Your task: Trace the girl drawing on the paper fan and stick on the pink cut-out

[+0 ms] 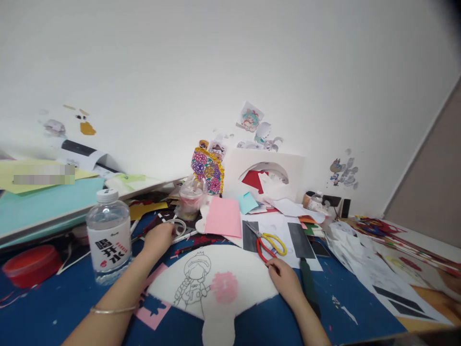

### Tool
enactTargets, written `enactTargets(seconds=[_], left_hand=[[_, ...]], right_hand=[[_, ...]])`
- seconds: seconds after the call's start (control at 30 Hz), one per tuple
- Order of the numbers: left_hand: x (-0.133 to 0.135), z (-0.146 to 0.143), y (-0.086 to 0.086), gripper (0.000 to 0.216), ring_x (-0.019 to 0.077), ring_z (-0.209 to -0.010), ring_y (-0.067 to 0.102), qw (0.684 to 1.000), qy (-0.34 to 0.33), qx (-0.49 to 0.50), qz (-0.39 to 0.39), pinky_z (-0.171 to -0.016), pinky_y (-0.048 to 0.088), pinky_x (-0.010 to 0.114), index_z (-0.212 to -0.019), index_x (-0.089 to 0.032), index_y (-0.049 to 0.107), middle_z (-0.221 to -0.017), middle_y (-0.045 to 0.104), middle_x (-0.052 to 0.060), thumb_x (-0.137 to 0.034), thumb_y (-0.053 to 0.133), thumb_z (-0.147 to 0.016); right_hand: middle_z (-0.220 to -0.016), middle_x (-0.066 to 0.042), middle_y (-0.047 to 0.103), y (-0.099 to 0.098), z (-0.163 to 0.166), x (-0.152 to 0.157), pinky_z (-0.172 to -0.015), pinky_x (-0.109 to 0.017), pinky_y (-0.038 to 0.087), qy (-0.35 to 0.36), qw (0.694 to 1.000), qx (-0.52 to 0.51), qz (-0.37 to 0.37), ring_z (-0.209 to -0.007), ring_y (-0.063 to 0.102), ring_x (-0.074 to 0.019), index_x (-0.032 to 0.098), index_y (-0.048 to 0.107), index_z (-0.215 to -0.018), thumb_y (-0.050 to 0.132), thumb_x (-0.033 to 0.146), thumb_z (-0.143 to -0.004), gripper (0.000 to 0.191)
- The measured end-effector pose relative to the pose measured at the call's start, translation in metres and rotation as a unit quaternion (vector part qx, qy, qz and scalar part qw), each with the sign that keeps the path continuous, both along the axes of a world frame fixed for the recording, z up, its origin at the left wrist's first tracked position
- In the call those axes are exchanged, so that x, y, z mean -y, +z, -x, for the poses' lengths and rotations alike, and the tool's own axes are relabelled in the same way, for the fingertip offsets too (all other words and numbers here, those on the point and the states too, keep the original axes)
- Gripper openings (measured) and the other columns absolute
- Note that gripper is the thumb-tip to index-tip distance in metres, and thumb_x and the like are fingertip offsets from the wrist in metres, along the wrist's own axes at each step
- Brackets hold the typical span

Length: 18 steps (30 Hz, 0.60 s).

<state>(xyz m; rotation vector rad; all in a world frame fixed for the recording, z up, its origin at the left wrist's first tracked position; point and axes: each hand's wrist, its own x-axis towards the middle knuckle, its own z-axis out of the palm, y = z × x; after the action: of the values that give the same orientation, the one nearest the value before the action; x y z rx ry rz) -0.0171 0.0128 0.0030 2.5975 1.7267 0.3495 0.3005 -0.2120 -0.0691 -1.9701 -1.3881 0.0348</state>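
Observation:
My left hand (158,239) reaches forward over the blue table, its fingers curled on a roll of clear tape (177,226) and a pen lying beside it. My right hand (283,277) rests on the right edge of a white fan-shaped paper cutout (230,283), fingers bent and pressing it down. The cutout bears a pencil drawing of a girl and a pink flower (224,287). Scissors with a red and a yellow handle (269,244) lie just beyond my right hand.
A water bottle (109,235) stands left of my left arm, a red lid (30,265) further left. A pink sheet (224,217), a plastic cup (190,199), a coloured flower fan (208,169) and paper scraps crowd the back. Printed sheets (382,274) cover the right.

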Motion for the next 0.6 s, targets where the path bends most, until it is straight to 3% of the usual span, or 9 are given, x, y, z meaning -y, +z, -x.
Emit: enactTargets(seconds=[0.43,0.6], left_hand=[[0.012,-0.019,-0.005,0.018,0.0187,-0.096,0.058,0.995,-0.096,-0.027,-0.012,-0.087,0.047,0.041,-0.092,-0.014,0.061,-0.1,0.063,0.005,-0.031,0.056,-0.085],[0.01,-0.019,-0.007,0.02,0.0199,-0.1,0.057,0.996,-0.086,-0.028,-0.015,-0.089,0.046,0.043,-0.096,-0.014,0.06,-0.104,0.061,0.006,-0.031,0.055,-0.086]], right_hand=[[-0.085,-0.004,0.066,-0.002,-0.001,-0.002,-0.071,-0.027,0.043,0.002,1.0,0.006,0.005,-0.081,0.061,-0.0205,0.02,0.063,-0.083,0.038,0.025,-0.078,0.025],[-0.084,-0.004,0.067,-0.001,-0.001,-0.002,-0.069,-0.027,0.043,-0.003,1.0,0.007,0.004,-0.079,0.061,-0.0205,0.021,0.063,-0.082,0.039,0.024,-0.077,0.025]])
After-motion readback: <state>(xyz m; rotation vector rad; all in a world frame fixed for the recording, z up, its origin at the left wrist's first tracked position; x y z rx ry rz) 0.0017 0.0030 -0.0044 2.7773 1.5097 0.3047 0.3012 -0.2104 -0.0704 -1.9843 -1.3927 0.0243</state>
